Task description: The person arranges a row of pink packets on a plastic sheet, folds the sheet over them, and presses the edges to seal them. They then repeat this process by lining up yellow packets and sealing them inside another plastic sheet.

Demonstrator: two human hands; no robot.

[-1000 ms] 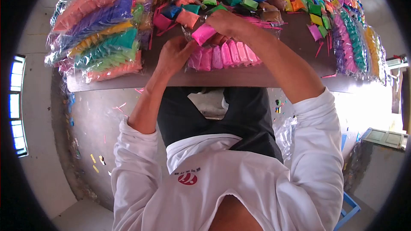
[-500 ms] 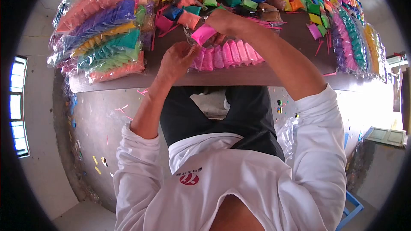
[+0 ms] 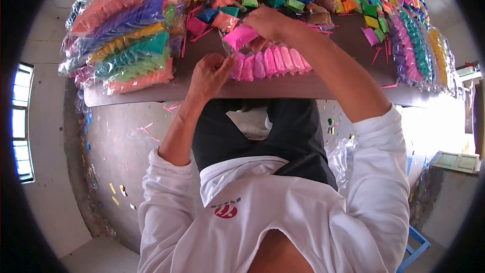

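A row of pink packets (image 3: 270,64) in clear wrap lies near the table's front edge. Above its left end, my right hand (image 3: 265,24) has its fingers closed on a single bright pink packet (image 3: 241,37), which is tilted. My left hand (image 3: 211,73) is at the left end of the row, its thumb and fingers pinched together on the edge of the clear wrap.
Wrapped rows of coloured packets (image 3: 126,35) are stacked on the left of the table (image 3: 212,90). Loose packets (image 3: 294,4) are heaped at the back. More wrapped rows (image 3: 415,50) stand at the right. Pink strips (image 3: 388,50) lie near them.
The single pink packet has tilted and shifted slightly, with my right hand a little higher. My left hand stays at the row's left end. The whole view has shifted slightly.
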